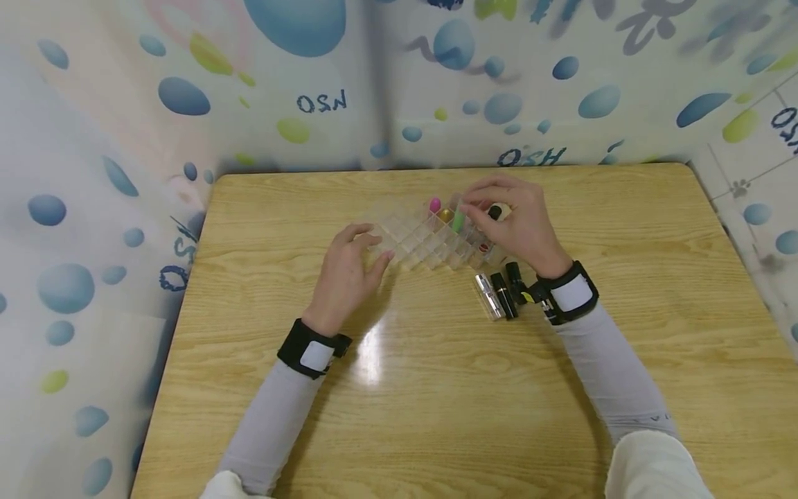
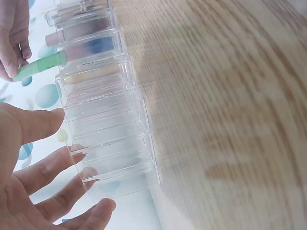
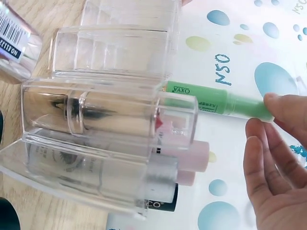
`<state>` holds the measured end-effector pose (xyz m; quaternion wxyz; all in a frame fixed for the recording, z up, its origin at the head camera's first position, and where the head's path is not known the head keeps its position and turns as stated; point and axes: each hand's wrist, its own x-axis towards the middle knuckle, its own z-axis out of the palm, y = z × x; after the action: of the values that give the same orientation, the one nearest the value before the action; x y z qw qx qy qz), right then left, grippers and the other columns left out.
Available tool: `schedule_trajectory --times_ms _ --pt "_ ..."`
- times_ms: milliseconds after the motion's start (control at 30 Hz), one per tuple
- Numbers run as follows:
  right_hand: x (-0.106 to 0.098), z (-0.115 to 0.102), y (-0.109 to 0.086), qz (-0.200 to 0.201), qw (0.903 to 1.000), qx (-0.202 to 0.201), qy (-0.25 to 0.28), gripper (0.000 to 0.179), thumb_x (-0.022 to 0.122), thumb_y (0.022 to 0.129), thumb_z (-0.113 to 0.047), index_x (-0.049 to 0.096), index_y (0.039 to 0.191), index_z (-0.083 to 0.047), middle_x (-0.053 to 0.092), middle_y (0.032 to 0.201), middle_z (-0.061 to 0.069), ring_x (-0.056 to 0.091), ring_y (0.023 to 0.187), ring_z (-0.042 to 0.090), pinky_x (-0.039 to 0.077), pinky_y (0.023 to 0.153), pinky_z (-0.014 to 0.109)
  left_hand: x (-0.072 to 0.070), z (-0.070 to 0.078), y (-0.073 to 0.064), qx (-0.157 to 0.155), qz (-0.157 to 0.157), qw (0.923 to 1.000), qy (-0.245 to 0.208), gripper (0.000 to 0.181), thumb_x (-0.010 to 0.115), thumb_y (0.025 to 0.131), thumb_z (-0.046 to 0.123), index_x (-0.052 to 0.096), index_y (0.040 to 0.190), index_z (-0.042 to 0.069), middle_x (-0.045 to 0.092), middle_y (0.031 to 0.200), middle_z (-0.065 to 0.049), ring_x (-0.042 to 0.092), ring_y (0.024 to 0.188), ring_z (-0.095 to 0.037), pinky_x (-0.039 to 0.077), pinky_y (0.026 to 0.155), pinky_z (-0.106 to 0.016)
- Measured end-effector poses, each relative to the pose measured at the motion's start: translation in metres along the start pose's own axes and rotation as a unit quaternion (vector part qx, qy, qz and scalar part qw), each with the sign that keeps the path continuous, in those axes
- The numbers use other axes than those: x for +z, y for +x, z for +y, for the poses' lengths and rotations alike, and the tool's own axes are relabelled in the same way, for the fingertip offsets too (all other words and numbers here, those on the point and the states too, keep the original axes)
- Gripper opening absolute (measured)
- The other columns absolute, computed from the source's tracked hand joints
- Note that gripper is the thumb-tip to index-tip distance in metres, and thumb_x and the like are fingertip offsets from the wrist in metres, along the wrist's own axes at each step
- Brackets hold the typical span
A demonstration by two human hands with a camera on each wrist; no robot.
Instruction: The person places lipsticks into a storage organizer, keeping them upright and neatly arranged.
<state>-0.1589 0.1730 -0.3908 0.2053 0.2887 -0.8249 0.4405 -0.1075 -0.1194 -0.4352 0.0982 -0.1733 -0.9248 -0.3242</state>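
A clear lipstick organizer point(image 1: 405, 232) with diamond-shaped compartments stands toward the back of the table. Between thumb and fingers, my right hand point(image 1: 514, 218) pinches the top end of a green lipstick tube point(image 3: 206, 98). Its lower end sits inside a compartment, as the left wrist view point(image 2: 43, 64) also shows. Beside the organizer's left end is my left hand point(image 1: 349, 274), with loosely bent, spread fingers; some fingertips are at the clear wall. Other cosmetics stand in the right half, among them a pink-topped one point(image 1: 435, 204), a gold one point(image 1: 445, 215) and a black-capped one point(image 1: 494, 212).
In front of the organizer's right end lie a silver tube point(image 1: 489, 296), a black tube point(image 1: 503, 296) and another black one point(image 1: 514, 274), close to my right wrist strap. A patterned wall point(image 1: 424, 104) rises behind the wooden table point(image 1: 436, 402).
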Motion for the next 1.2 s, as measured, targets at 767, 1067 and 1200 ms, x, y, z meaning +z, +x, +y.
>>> schedule_trajectory --times_ms 767,1067,1200 --pt "0.002 -0.014 -0.001 0.000 1.0000 0.005 -0.006 0.008 0.079 0.083 0.007 0.079 0.091 0.009 0.074 0.095 0.022 0.068 0.073 0.027 0.055 0.069 0.035 0.000 0.000 0.000 -0.008 -0.005 0.9999 -0.003 0.040 0.071 0.097 0.029 0.075 0.115 -0.006 0.063 0.137 -0.023 0.057 0.129 -0.039 0.047 0.111 -0.048" --pt "0.010 0.012 -0.010 -0.015 0.9999 0.008 0.001 0.008 0.080 0.084 0.004 0.081 0.092 0.006 0.076 0.096 0.017 0.065 0.075 0.018 0.052 0.066 0.033 0.000 0.000 -0.001 -0.005 0.000 1.0000 0.005 0.040 0.071 0.096 0.030 0.075 0.115 -0.006 0.063 0.137 -0.022 0.057 0.129 -0.039 0.048 0.110 -0.047" --pt "0.013 0.019 -0.013 -0.013 0.9998 0.004 0.012 0.009 0.080 0.084 0.001 0.082 0.093 0.004 0.076 0.098 0.016 0.064 0.075 0.015 0.049 0.063 0.031 0.000 -0.001 -0.001 0.001 0.005 1.0000 0.004 0.040 0.071 0.096 0.030 0.075 0.115 -0.005 0.063 0.136 -0.022 0.058 0.128 -0.039 0.048 0.109 -0.047"
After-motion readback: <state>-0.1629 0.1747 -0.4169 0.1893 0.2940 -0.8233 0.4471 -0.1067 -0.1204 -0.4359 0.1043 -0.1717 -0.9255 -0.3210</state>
